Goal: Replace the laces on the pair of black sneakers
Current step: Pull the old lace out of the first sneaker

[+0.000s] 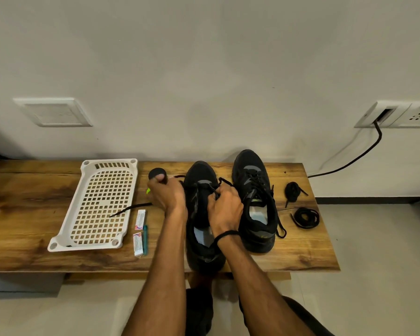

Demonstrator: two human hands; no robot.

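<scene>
- Here the left hand (166,194) has its fingers curled tight round a black round-ended object (157,172), with the thumb pressed on its top; what the object is I cannot tell
- From under those fingers a black lace (132,208) trails off to the left, and its tip lies over the white tray (90,246)
- The right hand (224,207) is curled as well, its fingertips pinching the lace where it crosses the eyelets of the left sneaker (200,173)
- That sneaker lies directly beneath both hands, its toe pointing away beyond the fingers
- The right sneaker (251,166) stands just to the right of the right hand's knuckles, already laced
- Two coiled laces (304,217) lie farther right on the wooden table (34,202), well apart from any finger
- Two small packets (140,219) lie between the left wrist and the tray
</scene>
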